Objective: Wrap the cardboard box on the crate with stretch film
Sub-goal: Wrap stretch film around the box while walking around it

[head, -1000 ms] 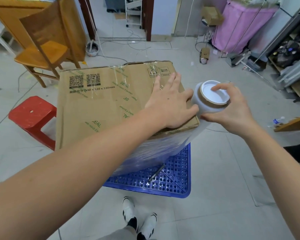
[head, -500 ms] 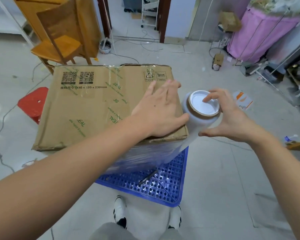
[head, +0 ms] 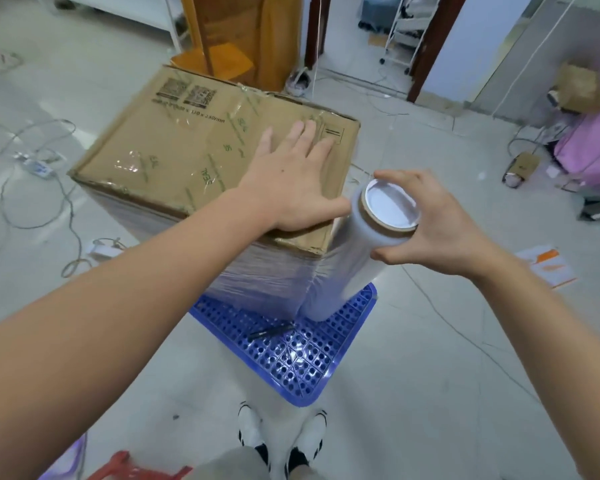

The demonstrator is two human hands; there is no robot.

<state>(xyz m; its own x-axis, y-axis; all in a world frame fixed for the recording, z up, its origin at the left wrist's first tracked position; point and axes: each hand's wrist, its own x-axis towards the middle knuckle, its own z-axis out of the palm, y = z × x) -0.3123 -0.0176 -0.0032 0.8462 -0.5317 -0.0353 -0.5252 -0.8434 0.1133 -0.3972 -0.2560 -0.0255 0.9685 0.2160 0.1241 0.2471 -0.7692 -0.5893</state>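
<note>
At centre frame, the cardboard box [head: 201, 150] has swung corner-on since a second ago, my left hand [head: 291, 181] flat on top, my right hand [head: 440, 226] gripping the stretch film roll [head: 357, 258], so another side gets covered.

Bright even indoor light; soft shadows; glare on box tape [head: 129, 164]; wide-angle edge distortion; slight blur.

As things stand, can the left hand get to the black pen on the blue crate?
Probably yes. The left hand lies flat on the brown cardboard box, holding nothing; the black pen lies uncovered on the blue perforated plastic crate below the box's near corner.
</note>
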